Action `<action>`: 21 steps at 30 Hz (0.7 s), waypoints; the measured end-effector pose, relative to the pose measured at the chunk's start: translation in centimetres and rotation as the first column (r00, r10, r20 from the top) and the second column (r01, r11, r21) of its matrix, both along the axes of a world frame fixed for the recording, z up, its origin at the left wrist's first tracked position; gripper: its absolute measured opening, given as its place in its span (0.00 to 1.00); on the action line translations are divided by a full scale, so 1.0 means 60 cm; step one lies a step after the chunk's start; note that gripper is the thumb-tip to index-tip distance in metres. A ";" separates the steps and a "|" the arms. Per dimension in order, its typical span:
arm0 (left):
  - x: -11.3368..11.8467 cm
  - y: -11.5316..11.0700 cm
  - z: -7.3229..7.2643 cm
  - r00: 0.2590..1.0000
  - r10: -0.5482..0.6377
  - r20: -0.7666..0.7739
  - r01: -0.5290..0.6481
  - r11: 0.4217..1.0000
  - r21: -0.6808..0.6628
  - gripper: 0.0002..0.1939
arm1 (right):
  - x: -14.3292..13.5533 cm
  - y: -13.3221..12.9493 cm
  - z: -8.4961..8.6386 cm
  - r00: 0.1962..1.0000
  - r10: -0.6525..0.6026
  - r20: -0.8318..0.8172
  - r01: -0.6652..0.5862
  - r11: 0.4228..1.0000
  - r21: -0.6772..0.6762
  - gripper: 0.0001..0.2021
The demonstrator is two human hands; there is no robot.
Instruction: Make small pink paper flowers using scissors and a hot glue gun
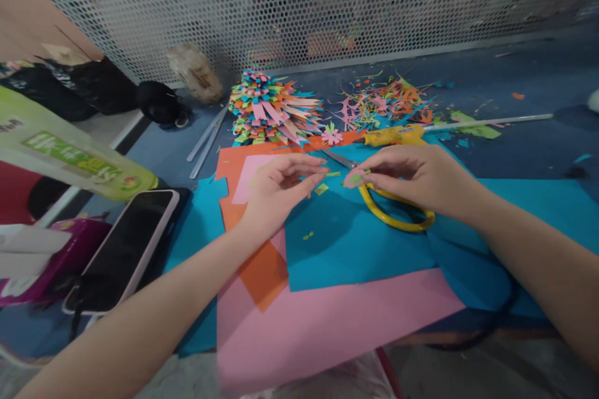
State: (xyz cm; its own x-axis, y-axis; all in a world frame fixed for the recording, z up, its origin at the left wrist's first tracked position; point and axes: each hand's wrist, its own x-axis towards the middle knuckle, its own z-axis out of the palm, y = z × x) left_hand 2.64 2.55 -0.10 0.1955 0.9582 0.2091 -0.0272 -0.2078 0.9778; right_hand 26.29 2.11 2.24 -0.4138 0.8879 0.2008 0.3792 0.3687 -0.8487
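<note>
Pinched in the fingers of my right hand [407, 171] is a small pink and green paper piece [356, 177]. My left hand [287, 184] is held a little to its left, fingers curved toward it; a thin green strip [332, 174] shows at its fingertips, and whether it is gripped is unclear. Scissors with yellow handles [397, 222] lie beneath my right hand on blue paper [355, 255]. Behind them is a yellow glue gun [393, 135]. A pink paper flower [332, 134] rests beside a cone of fringed coloured paper [266, 109].
Paper scraps [384, 103] lie before the mesh panel [304, 6]. Orange [262, 280] and pink sheets [327, 336] spread below my hands. At left are a phone [126, 252], a green and white package [70, 149], a purple object [84, 237] and tweezers-like sticks [206, 143].
</note>
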 end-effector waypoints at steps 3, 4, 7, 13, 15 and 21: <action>0.000 -0.001 0.001 1.000 -0.014 0.001 0.014 1.000 -0.012 0.14 | 0.002 0.001 0.001 1.000 -0.001 0.018 0.000 1.000 0.024 0.06; 0.000 -0.001 0.002 1.000 -0.021 -0.004 0.021 1.000 -0.018 0.14 | 0.003 0.001 0.002 0.999 0.006 0.035 -0.007 0.999 0.039 0.06; 0.001 -0.002 0.001 0.999 -0.046 -0.019 0.045 0.998 -0.033 0.13 | 0.004 0.002 0.003 0.995 0.037 0.097 -0.045 0.995 0.084 0.07; 0.002 -0.002 0.000 0.994 -0.112 0.008 0.112 0.993 -0.027 0.13 | 0.004 0.002 0.001 0.990 0.043 0.137 -0.063 0.987 0.150 0.11; 0.003 -0.003 0.002 0.991 -0.131 0.010 0.132 0.991 -0.035 0.13 | 0.003 0.002 0.001 0.991 0.047 0.125 -0.065 0.987 0.145 0.11; 0.005 -0.003 0.005 0.989 -0.137 0.052 0.140 0.987 -0.074 0.15 | 0.001 0.003 0.003 0.987 0.055 0.148 -0.073 0.991 0.115 0.10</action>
State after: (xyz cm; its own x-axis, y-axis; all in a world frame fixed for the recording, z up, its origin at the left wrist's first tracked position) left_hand 2.95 2.34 0.20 0.3192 0.9361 0.1475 -0.0961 -0.1228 0.9878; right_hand 26.36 2.28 2.43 -0.5014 0.8317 0.2384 0.4669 0.4920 -0.7348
